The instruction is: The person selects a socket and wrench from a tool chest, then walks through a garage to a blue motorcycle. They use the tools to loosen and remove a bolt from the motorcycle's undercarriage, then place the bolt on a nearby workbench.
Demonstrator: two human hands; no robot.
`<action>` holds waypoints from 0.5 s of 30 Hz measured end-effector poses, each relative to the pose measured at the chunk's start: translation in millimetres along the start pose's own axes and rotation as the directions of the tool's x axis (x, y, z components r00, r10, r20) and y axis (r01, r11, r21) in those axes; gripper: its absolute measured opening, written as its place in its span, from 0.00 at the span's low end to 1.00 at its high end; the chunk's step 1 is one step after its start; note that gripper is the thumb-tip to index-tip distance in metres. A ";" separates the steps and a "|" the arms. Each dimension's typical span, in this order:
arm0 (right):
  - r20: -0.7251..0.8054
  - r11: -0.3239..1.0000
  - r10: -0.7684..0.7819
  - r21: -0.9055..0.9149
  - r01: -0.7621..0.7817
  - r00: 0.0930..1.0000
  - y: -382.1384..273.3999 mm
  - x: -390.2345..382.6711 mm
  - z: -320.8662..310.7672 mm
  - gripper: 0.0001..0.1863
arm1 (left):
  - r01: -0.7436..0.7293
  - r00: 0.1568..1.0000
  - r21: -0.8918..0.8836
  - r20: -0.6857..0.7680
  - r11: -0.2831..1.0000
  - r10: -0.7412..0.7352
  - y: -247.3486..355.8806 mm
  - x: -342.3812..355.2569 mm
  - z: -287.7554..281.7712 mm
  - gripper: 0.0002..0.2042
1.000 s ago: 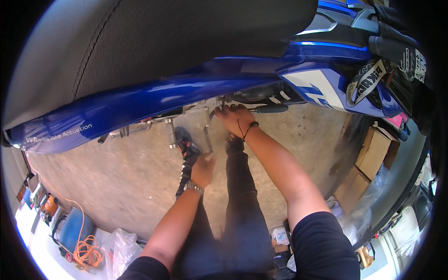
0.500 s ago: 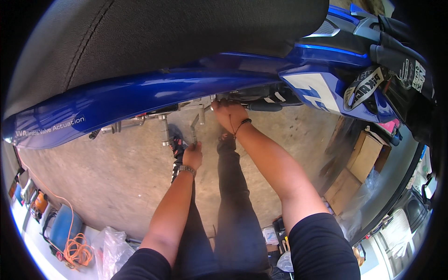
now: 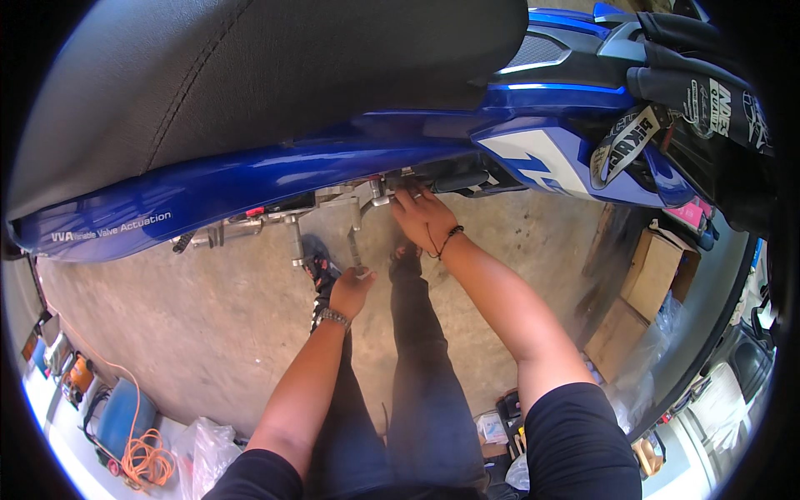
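Observation:
The blue motorcycle crosses the top of the view, its front to the right. My left hand is closed at the lower end of a curved metal lever that hangs below the bike's side. My right hand reaches under the blue side panel, its fingers bent at a short silver metal part. Its fingertips are partly hidden against the dark underside, so I cannot tell what they grip. Left of the lever, a silver footpeg points down toward my shoe.
A black seat overhangs the bike. Cardboard boxes stand on the right. An orange cord lies coiled by a blue container at lower left, near clear plastic bags. Tools lie beside my right sleeve.
The motorcycle has shifted leftward in the view. My left hand has moved slightly right and down with the lever's end. My right hand has moved a little, and more of the silver part shows.

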State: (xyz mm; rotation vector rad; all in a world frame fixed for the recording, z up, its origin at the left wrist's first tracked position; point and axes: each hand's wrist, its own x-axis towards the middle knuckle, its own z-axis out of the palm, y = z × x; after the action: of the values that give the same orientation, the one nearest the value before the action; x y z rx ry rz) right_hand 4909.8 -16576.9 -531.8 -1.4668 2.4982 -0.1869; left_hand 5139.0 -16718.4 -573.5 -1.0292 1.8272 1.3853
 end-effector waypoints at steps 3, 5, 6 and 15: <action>-0.049 0.999 -0.034 -0.012 0.033 0.998 11.8 -10.6 -11.9 0.11 | -0.110 0.993 0.051 -0.039 0.993 0.112 -18.8 2.3 3.9 0.13; -0.078 0.999 -0.026 0.036 0.029 0.997 9.0 -10.7 -29.1 0.12 | -0.189 0.981 0.058 -0.026 0.980 0.191 -58.3 5.7 0.3 0.09; -0.093 0.997 -0.006 0.075 0.013 0.996 8.5 -17.8 -32.6 0.12 | -0.154 0.988 -0.044 0.013 0.987 0.154 -56.3 1.2 1.6 0.09; -0.113 0.525 0.351 0.846 -0.095 0.930 -100.9 -108.6 -175.8 0.22 | 0.209 0.895 -0.897 0.336 0.388 0.293 153.2 -193.0 -45.0 0.27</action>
State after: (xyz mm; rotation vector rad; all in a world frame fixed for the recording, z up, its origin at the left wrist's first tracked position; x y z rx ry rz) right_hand 4998.6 -16533.3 -324.2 -0.7082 2.1673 -1.4015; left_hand 5103.6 -16697.9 -326.3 -0.9792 0.5791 2.5451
